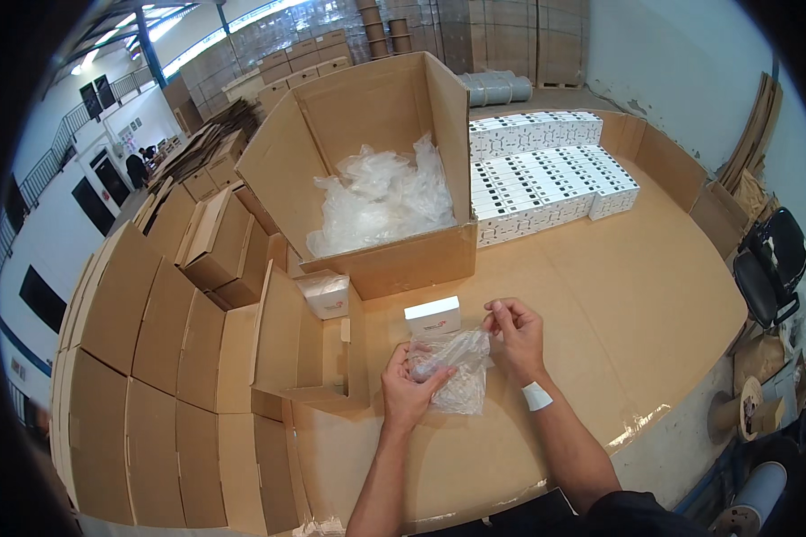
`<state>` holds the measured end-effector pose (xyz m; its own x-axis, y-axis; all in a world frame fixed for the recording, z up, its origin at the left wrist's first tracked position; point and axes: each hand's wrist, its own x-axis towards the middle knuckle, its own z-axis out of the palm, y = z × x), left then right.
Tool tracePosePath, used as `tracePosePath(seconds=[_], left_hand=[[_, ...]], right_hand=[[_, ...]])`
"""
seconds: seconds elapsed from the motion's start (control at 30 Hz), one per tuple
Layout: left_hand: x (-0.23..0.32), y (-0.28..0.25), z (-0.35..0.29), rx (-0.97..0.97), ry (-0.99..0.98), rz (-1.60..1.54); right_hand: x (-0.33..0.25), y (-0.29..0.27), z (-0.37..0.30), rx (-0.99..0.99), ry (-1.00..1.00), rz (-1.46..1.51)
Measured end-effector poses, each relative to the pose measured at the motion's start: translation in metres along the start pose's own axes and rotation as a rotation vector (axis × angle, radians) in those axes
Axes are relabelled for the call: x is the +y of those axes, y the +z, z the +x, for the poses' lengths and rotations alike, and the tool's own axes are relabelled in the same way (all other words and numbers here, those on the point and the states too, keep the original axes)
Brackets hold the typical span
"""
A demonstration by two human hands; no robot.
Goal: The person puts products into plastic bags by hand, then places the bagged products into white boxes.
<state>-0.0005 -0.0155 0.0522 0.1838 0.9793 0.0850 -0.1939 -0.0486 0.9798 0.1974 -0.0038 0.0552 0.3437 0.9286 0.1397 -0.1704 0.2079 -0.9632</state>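
My left hand [409,385] and my right hand [513,336] both grip a crumpled clear plastic bag [457,371] just above the cardboard-covered table [618,295]. The left hand pinches its lower left part, the right hand pinches its upper right corner. A small white box [433,316] lies on the table right behind the bag, between my hands. A white strip [536,396] is wrapped around my right wrist.
A large open carton [381,259] holding clear plastic bags [381,201] stands behind. Rows of small white boxes [546,183] are stacked at the back right. A small open carton [309,345] with a white packet [324,295] sits left, beside flat cardboard stacks [152,358].
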Motion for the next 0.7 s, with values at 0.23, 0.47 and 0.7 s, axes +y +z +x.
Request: tracePosePath(seconds=[0.23,0.47,0.7], left_hand=[[-0.004,0.0,0.0,0.009,-0.042,0.054],[-0.01,0.004,0.001,0.023,0.038,0.123],[-0.009,-0.002,0.008,0.13,-0.036,0.367]], right_hand=[[-0.027,0.015,-0.01,-0.21,-0.624,-0.575],[-0.005,0.013,-0.013,-0.18,-0.605,-0.593],[-0.019,0.01,-0.017,-0.271,-0.689,-0.699]])
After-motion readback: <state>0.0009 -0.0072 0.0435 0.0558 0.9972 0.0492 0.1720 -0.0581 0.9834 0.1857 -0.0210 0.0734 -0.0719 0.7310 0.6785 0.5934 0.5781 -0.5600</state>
